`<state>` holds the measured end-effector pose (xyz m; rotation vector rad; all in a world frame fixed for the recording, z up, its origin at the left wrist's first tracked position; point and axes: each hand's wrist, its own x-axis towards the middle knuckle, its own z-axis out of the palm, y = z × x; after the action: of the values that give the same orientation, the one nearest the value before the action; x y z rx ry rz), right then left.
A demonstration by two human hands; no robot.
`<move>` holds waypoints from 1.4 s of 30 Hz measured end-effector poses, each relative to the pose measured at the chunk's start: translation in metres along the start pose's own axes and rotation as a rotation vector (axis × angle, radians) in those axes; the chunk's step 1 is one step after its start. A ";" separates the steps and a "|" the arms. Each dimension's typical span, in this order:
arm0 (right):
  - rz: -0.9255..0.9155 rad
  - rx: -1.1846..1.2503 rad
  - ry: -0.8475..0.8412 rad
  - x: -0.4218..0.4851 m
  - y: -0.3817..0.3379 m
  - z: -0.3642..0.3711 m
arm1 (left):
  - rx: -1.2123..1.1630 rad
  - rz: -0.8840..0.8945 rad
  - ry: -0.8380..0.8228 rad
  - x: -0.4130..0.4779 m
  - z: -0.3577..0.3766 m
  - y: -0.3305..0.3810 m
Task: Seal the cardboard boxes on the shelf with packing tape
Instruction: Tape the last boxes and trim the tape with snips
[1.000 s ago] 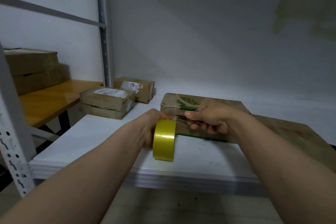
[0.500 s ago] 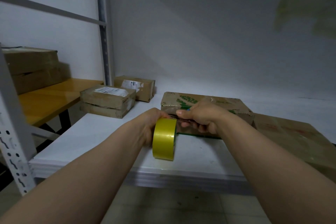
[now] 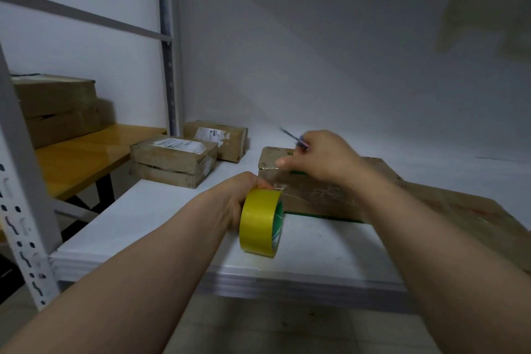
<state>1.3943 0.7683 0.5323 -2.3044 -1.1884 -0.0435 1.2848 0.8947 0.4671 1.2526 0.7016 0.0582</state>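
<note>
Tape [image 3: 260,224] stood on edge at the shelf [image 3: 143,224] front, gripped by the left hand [image 3: 238,195]; behind, the right hand [image 3: 321,158] pinched a blurred blue tool [image 3: 288,133] over the box [image 3: 316,198]; cutting seemed underway, smoothing the strip down next.

The right hand [image 3: 319,158] is pinching a thin bluish thing [image 3: 290,135], which is blurring too much to identify. The right forearm is covering the right part of the cardboard box [image 3: 310,198]. The fingers of the left hand [image 3: 238,195] are lying behind the yellow tape roll [image 3: 258,224], so they are not showing. The flat cardboard [image 3: 465,210] is running out of the right edge. The print on the white labels [image 3: 179,144] is staying too small to read.
</note>
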 end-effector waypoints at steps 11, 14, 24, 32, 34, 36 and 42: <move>-0.168 -0.344 0.132 0.019 0.013 0.061 | 0.094 0.075 -0.221 -0.012 -0.008 0.002; -0.176 -0.371 0.070 0.017 0.014 0.057 | 0.055 0.063 -0.217 -0.014 -0.019 -0.001; -0.119 -0.229 0.153 0.017 0.002 0.064 | -0.121 0.058 -0.173 -0.020 -0.023 -0.010; -0.215 -0.172 0.046 0.007 0.023 0.045 | -0.331 0.272 -0.139 -0.019 -0.045 -0.004; -0.204 -0.151 0.052 0.001 0.026 0.055 | -0.339 0.321 -0.135 -0.017 -0.046 0.001; -0.167 -0.133 0.091 0.002 0.027 0.063 | -0.272 0.340 -0.175 -0.018 -0.041 0.003; -0.104 -0.193 -0.013 0.011 0.016 0.052 | -0.165 0.380 -0.195 -0.010 -0.046 -0.003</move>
<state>1.4023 0.7940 0.4832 -2.4078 -1.3634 -0.1893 1.2523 0.9288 0.4630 1.1998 0.2784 0.2968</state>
